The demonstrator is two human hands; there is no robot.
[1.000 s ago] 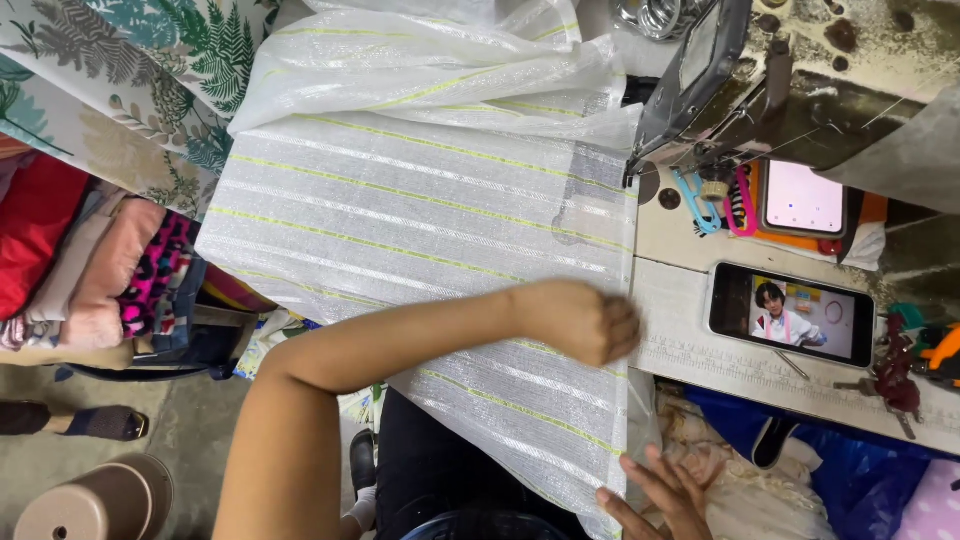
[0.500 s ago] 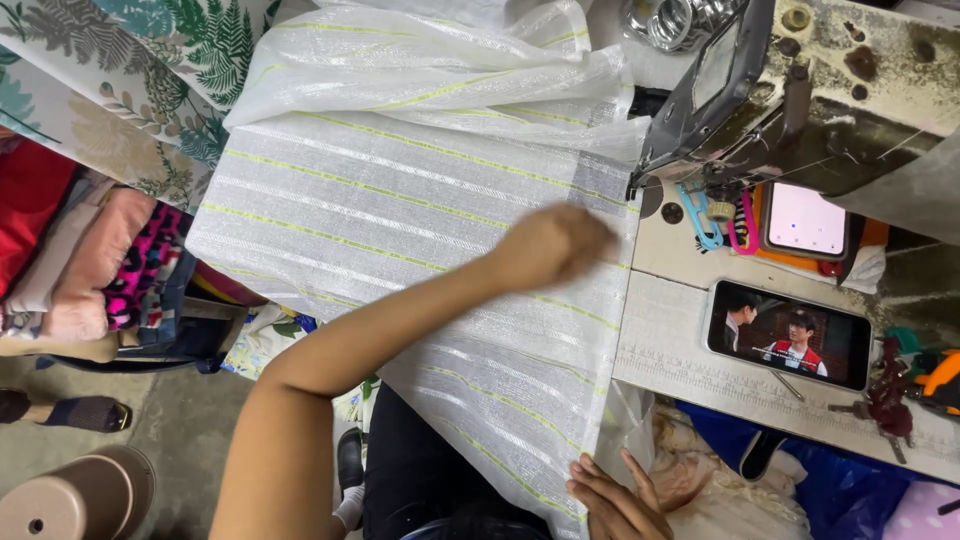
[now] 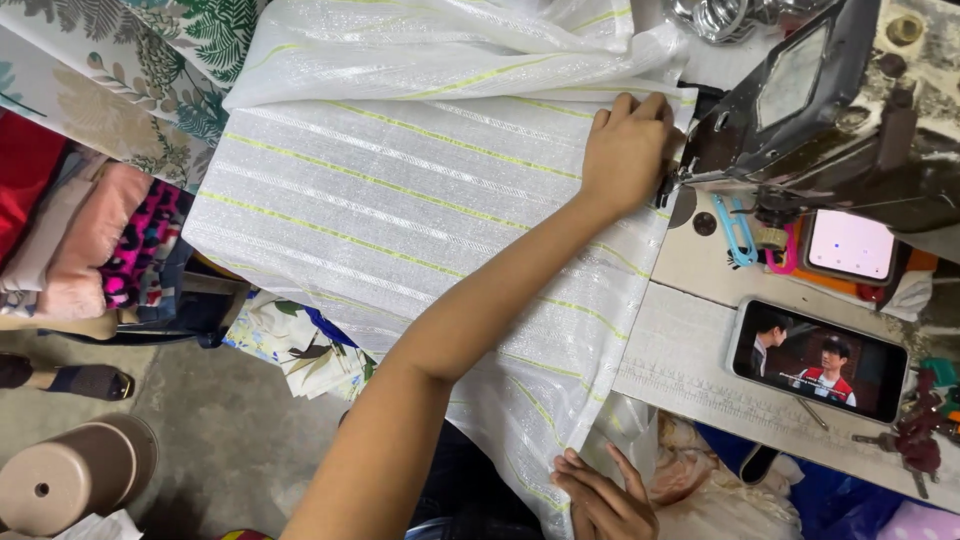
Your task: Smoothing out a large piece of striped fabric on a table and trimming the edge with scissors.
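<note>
A white sheer fabric (image 3: pixel 400 200) with yellow-green stripes lies spread across the sewing table and hangs over its near edge. My left hand (image 3: pixel 625 150) reaches far forward and presses and grips the fabric's right edge right beside the needle area of the dark sewing machine (image 3: pixel 800 110). At the bottom of the view, my right hand (image 3: pixel 600 495) holds the fabric's lower hanging edge, close to my lap.
A phone (image 3: pixel 820 360) playing a video lies on the white table (image 3: pixel 690 370), with a second lit phone (image 3: pixel 850 245) and blue snips (image 3: pixel 735 230) beyond it. Folded cloths (image 3: pixel 80 240) are stacked at left. A brown round stool (image 3: pixel 70 480) stands on the floor.
My left hand has slid forward along the fabric's right edge, from mid-table up to the machine's needle. My right hand stays low at the fabric's hanging edge.
</note>
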